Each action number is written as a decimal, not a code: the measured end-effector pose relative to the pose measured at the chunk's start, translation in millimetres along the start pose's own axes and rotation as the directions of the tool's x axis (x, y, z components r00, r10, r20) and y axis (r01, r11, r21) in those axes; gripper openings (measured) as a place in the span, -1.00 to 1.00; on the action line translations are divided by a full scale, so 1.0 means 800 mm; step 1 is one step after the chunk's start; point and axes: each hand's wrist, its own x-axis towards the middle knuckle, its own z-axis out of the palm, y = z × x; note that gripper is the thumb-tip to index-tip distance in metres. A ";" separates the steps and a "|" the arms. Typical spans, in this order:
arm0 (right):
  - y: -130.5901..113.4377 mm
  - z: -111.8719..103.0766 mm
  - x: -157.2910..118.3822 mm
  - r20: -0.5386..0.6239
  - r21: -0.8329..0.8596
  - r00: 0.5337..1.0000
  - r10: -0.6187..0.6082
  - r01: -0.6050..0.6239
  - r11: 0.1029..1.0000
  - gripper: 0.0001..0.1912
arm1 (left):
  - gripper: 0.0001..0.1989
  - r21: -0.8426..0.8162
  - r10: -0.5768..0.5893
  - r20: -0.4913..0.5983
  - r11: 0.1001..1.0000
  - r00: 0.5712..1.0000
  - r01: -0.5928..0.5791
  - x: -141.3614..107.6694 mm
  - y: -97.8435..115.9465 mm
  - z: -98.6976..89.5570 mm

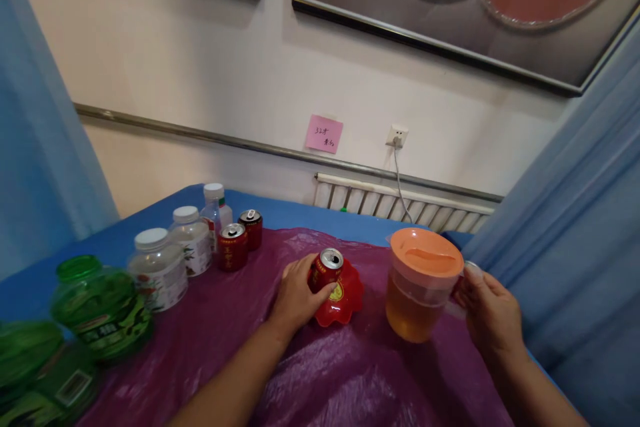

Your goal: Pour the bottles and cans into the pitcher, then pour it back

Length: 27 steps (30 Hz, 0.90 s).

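Observation:
My left hand (295, 293) is wrapped round a red drink can (327, 268), which has an opened top. The can stands at a red scalloped dish (343, 310) with a yellow emblem; whether its base rests inside the dish is hidden by my fingers. On the right, my right hand (493, 310) grips the handle side of a clear pitcher (415, 313) with an orange lid (427, 252). Amber liquid fills much of the pitcher. My fingers cover most of its handle.
At the left stand two red cans (233, 250), several clear jars with white caps (159, 273) and green plastic jars (100, 317). Purple plastic sheeting (215, 340) covers the blue table (285, 210). A radiator (360, 200) and blue curtains (575, 213) stand beyond.

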 end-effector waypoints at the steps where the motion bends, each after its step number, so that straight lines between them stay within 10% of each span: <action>1: -0.004 -0.001 0.001 0.011 -0.021 1.000 0.016 -0.016 1.000 -0.59 | -0.45 -0.006 0.006 0.000 1.000 1.000 -0.006 -0.001 0.002 0.000; 27: -0.043 0.043 -0.012 0.278 -0.472 0.953 0.117 0.030 0.881 -0.49 | -0.43 -0.162 0.041 0.067 0.986 0.997 -0.029 -0.020 0.017 -0.002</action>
